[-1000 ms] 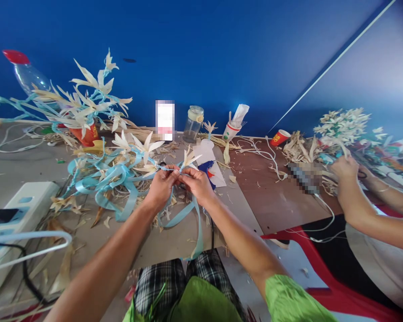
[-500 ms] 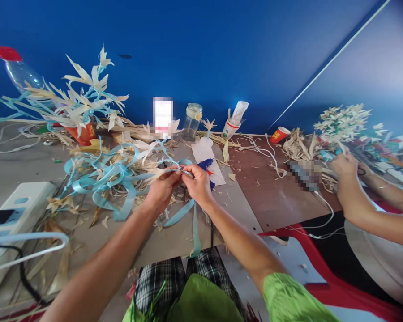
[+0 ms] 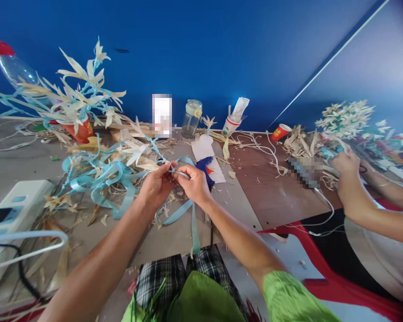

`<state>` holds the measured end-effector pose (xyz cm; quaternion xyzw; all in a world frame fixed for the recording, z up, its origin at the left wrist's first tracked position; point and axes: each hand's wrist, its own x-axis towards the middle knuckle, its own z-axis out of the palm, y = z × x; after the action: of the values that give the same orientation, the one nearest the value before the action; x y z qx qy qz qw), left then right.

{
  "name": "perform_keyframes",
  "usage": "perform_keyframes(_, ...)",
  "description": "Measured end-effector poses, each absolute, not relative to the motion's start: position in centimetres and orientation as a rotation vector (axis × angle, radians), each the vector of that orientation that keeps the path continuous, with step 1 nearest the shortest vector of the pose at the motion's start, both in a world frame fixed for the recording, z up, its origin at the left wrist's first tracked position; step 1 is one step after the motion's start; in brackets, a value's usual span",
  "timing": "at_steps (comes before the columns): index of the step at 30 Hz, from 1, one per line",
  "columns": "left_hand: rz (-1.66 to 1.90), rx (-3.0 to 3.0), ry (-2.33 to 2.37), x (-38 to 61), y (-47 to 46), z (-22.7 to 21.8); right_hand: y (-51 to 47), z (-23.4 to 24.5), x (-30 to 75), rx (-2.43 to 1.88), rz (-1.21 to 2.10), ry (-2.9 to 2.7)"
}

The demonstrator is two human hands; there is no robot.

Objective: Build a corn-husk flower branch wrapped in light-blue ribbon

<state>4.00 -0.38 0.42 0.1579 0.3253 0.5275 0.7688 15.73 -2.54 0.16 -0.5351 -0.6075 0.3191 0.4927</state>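
Observation:
Over the table, my left hand [image 3: 156, 184] is closed in a pinch on a thin stem [image 3: 155, 146] wrapped in light blue. A pale dried-husk flower [image 3: 137, 153] tops this stem, leaning to the left. Close beside it, my right hand [image 3: 193, 183] pinches a light blue ribbon [image 3: 195, 228] where it meets the stem. One length of that ribbon hangs over the table's front edge. The exact contact between fingertips, stem and ribbon is partly hidden. Left of my hands lies a loose heap of blue ribbon [image 3: 112, 174] among husk pieces.
A finished-looking husk flower branch stands in a red cup [image 3: 82, 131]. A power strip [image 3: 20, 201] lies at the left. Behind are a glass jar [image 3: 191, 120] and white cup [image 3: 231, 126]. A dark blue object [image 3: 205, 167] rests on paper. At right, another person's hands [image 3: 347, 161] work.
Both my hands have shifted slightly left, and the stem with its flower leans further left. My right hand's fingers have moved along the ribbon.

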Motion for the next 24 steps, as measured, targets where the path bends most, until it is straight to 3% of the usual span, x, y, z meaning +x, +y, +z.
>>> perform_keyframes(10,1.231,0.474,0.817,3.0,0.4,0.2,-2.3,-0.6,15.8,-1.156,1.009,-1.380)
perform_keyframes(18,1.257,0.568,0.884,2.9,0.6,0.1,-2.3,-0.6,16.1,-1.212,1.013,-1.394)
perform_keyframes(24,1.132,0.552,0.638,3.2,-0.2,0.2,-1.9,-0.9,16.4,-1.196,1.048,-1.275)
